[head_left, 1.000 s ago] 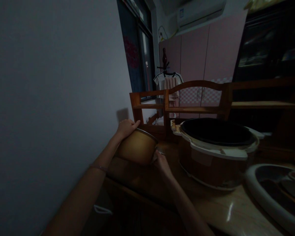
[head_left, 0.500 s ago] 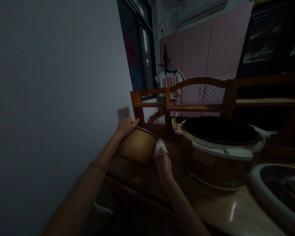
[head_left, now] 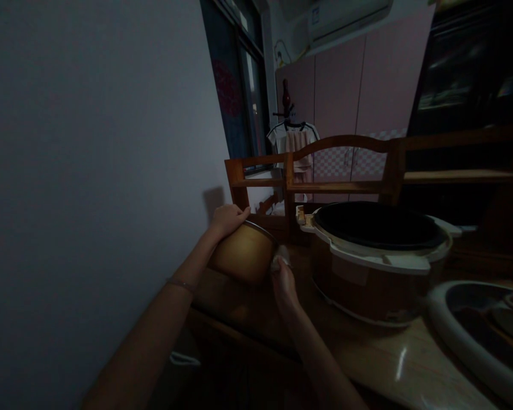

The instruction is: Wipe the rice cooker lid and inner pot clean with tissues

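Observation:
A gold-coloured inner pot point(head_left: 244, 254) with a silver rim leans tilted over the wooden table's left end. My left hand point(head_left: 229, 219) grips its rim from the upper left, thumb along the top edge. At the pot's right side, my right hand point(head_left: 285, 283) is closed around a white cloth point(head_left: 281, 257), which is held against or very near the pot wall. The inside of the pot is turned away from me. To the right stands the open rice cooker body point(head_left: 367, 279), with a dark interior and a pale rim.
A round appliance lid point(head_left: 447, 319) lies at the table's right. Behind the table point(head_left: 367, 354) runs a wooden shelf rail point(head_left: 342, 187). A pale wall point(head_left: 111, 142) rises close on the left. Clothes point(head_left: 297, 145) hang before a pink wardrobe point(head_left: 337, 102).
My left hand and the pot have shifted slightly to the right. My right hand stays by the pot's side, the cloth now blurred and a little lower.

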